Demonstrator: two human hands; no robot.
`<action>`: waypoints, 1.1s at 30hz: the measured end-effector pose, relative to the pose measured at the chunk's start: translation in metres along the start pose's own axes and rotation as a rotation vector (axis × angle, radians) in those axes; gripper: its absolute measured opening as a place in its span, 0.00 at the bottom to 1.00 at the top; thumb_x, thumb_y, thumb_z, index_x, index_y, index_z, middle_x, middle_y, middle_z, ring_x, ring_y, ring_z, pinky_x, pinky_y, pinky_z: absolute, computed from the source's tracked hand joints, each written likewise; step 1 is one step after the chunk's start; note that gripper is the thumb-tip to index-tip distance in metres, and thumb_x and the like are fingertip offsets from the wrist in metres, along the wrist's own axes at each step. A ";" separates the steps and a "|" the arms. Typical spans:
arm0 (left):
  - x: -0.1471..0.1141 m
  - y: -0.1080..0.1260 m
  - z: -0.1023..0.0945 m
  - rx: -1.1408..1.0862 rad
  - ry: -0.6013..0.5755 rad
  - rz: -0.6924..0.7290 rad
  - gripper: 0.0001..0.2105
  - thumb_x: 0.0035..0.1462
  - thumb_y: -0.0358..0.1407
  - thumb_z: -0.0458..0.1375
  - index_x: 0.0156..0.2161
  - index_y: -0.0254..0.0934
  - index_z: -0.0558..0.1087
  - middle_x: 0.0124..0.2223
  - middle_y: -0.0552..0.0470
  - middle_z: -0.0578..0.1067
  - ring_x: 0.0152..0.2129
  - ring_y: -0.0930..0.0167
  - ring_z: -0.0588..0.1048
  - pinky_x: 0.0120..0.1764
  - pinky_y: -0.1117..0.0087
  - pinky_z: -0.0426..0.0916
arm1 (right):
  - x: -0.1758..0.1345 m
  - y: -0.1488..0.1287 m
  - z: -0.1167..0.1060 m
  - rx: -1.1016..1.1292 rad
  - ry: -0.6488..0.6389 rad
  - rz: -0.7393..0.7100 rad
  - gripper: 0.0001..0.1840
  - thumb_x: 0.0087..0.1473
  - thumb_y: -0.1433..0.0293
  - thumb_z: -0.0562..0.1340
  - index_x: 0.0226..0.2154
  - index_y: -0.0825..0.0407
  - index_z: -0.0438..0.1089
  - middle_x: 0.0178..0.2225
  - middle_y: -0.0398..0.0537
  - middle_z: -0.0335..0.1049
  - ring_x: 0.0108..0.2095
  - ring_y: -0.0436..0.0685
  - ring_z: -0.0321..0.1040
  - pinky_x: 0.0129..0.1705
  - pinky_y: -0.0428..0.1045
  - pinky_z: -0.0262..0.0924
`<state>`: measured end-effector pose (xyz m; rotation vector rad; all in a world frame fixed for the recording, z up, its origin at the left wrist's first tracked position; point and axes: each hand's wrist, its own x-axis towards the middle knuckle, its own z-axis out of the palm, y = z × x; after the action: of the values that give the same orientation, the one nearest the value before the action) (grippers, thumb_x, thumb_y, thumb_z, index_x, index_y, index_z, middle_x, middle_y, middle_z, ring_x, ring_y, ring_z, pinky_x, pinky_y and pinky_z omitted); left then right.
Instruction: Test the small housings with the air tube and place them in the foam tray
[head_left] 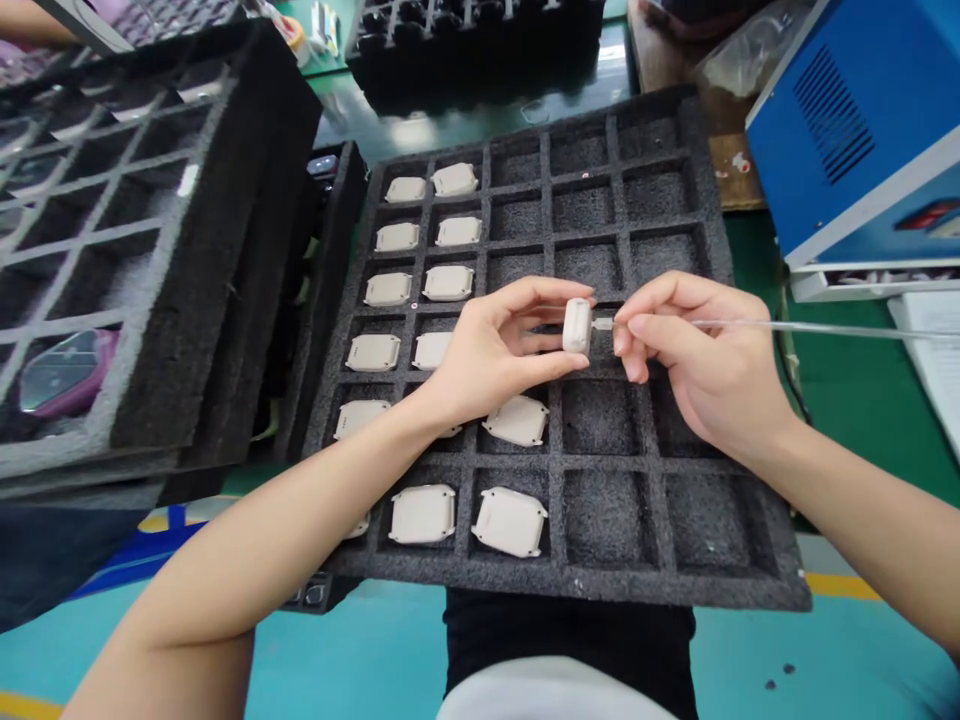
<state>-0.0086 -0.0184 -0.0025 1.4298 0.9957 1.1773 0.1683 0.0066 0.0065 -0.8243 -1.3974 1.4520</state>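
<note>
Between the thumb and fingers of my left hand (510, 345) is a beige smartwatch case (577, 326), turned so a narrow side faces me. My right hand (697, 350) pinches a thin clear tube (840, 328) that runs off to the right. From those fingertips a small pale tip (602, 324) points left at the case's edge; whether it touches or enters the case I cannot tell. Both hands are over a black foam tray (600, 585). Similar beige cases lie in its left columns, among them one case (510, 521) in the front row. My left forearm covers some compartments.
Stacked foam trays (214, 230) rise at the left, one holding a purple-edged case (71, 372). Another black tray (480, 50) stands at the back. A blue machine (862, 120) is at the right, beside white paper (930, 350). Part of another person's arm (34, 22) shows top left.
</note>
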 end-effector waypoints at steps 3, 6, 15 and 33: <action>0.000 -0.001 0.000 0.027 -0.003 0.002 0.20 0.42 0.31 0.67 0.44 0.35 0.72 0.44 0.49 0.75 0.43 0.67 0.74 0.48 0.64 0.70 | 0.000 0.001 0.000 -0.017 0.003 -0.015 0.03 0.48 0.75 0.61 0.24 0.56 0.68 0.20 0.41 0.67 0.17 0.45 0.62 0.18 0.43 0.56; 0.000 -0.001 0.000 0.038 -0.007 0.009 0.21 0.42 0.31 0.67 0.44 0.35 0.72 0.44 0.49 0.75 0.43 0.66 0.74 0.48 0.64 0.70 | 0.000 0.002 0.000 -0.036 0.005 -0.028 0.03 0.48 0.76 0.60 0.24 0.56 0.68 0.20 0.41 0.67 0.17 0.45 0.61 0.18 0.42 0.56; 0.000 0.000 -0.001 0.056 -0.012 -0.027 0.21 0.42 0.31 0.67 0.45 0.37 0.72 0.45 0.50 0.75 0.45 0.64 0.74 0.49 0.62 0.69 | 0.000 0.000 0.001 -0.046 0.024 0.003 0.04 0.48 0.75 0.62 0.24 0.55 0.69 0.20 0.41 0.66 0.17 0.45 0.62 0.19 0.42 0.57; 0.002 0.014 0.004 0.035 0.040 -0.180 0.20 0.40 0.33 0.68 0.42 0.35 0.72 0.42 0.47 0.77 0.41 0.62 0.76 0.48 0.60 0.71 | 0.004 -0.001 0.005 0.062 0.028 0.114 0.01 0.40 0.74 0.59 0.22 0.55 0.66 0.17 0.39 0.66 0.14 0.44 0.58 0.17 0.42 0.53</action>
<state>-0.0041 -0.0199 0.0114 1.3186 1.1531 1.0651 0.1627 0.0081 0.0085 -0.8935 -1.2962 1.5568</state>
